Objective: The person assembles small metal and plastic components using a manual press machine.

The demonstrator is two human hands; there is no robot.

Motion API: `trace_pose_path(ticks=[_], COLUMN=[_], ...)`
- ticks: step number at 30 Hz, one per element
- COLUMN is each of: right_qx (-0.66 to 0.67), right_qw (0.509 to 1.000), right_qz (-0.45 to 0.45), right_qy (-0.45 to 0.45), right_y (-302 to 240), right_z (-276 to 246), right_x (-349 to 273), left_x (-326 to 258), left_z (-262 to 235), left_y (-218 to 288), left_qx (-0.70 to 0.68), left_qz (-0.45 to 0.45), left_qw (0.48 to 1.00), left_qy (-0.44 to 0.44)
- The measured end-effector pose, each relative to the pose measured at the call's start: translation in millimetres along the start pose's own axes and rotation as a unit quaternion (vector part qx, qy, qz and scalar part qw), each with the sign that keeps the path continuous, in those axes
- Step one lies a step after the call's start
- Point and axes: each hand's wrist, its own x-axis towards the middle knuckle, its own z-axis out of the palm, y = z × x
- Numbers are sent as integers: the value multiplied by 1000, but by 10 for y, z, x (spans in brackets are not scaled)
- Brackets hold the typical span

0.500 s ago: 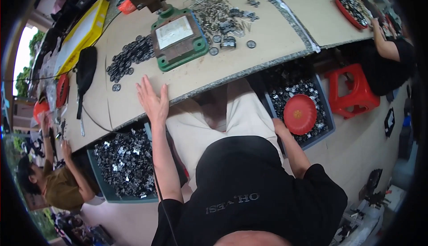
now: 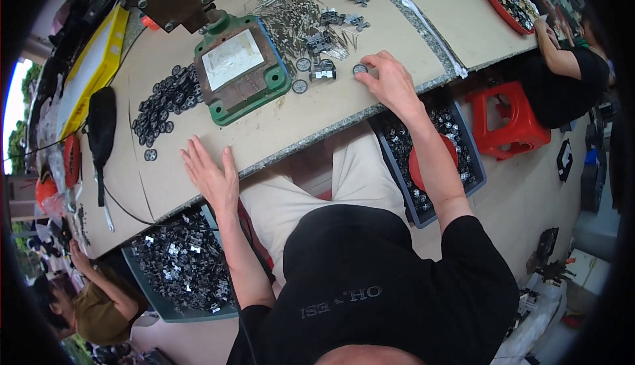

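My left hand (image 2: 213, 174) lies flat on the table near its front edge, fingers spread, holding nothing. At the right part of the table, my right hand (image 2: 391, 86) is bent over a small black toy wheel (image 2: 360, 69), thumb and fingertips closed at its edge. Just left of it are two more loose wheels (image 2: 299, 86) and a small chassis with wheels on it (image 2: 323, 70). A pile of black wheels (image 2: 165, 100) lies beyond my left hand. Between the piles stands a green press base (image 2: 248, 97) with a pale plate on top.
Metal pins (image 2: 288, 17) are heaped behind the press. Under the table are a green bin (image 2: 231, 312) and a grey bin (image 2: 485, 181) of black parts, with a red dish (image 2: 418, 170) in the latter. A red stool (image 2: 509, 140) stands right; co-workers sit at both sides.
My right hand has risen from beside the grey bin to the wheel on the table. My left hand stays flat near the edge. The whole view has shifted a little.
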Motion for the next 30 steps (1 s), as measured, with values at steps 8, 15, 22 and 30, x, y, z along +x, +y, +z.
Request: trace_pose_path(ticks=[8,15,22,30], right_qx=[130,69,103,143], right_qw=[990,997,992,986], right_qz=[22,16,52,44], right_qy=[-50,-19,51,67], right_y=[26,-251,-201,-150], right_z=[138,238,316,391], right_x=[110,175,105,102], left_x=[84,545,725,349], left_z=[16,-22,-79,41], left_y=[-104,-925,-953,40], left_qx=[-349,47,-32,-120], left_qz=[-107,-177,-205,-16], left_qw=[928,958,973,989], left_qy=[79,220,99,79])
